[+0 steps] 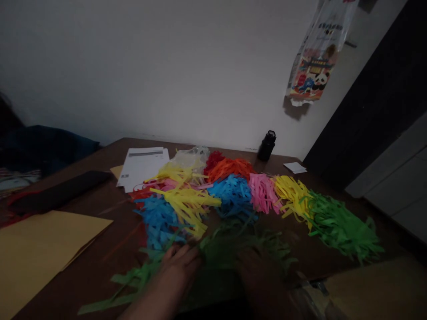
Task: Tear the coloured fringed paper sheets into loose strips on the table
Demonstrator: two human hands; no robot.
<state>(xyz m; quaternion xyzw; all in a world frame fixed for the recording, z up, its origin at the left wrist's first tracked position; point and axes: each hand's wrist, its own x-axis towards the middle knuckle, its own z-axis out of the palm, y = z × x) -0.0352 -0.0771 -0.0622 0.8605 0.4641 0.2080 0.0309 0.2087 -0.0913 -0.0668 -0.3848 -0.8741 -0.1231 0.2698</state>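
Observation:
My left hand (182, 262) rests at the table's near edge, its fingers curled on green fringed paper (220, 246). Across from it my right hand (255, 266) lies on the same green paper; shadow and blur hide its fingers. Loose green strips (130, 280) spread out under my left wrist. Just beyond my hands are bunches of fringed paper: blue (158, 220), yellow (188, 204) and a second blue bunch (233, 193). Further right follow a pink bunch (263, 193), a yellow bunch (293, 195) and a green bunch (345, 226). An orange bunch (231, 169) sits behind.
White envelopes (145, 166), a clear plastic bag (191, 158) and a black bottle (267, 146) stand toward the wall. At left are a dark long case (60, 191) and yellow-brown envelopes (50, 249). A cardboard box (380, 289) is at lower right. A printed bag (316, 62) hangs on the wall.

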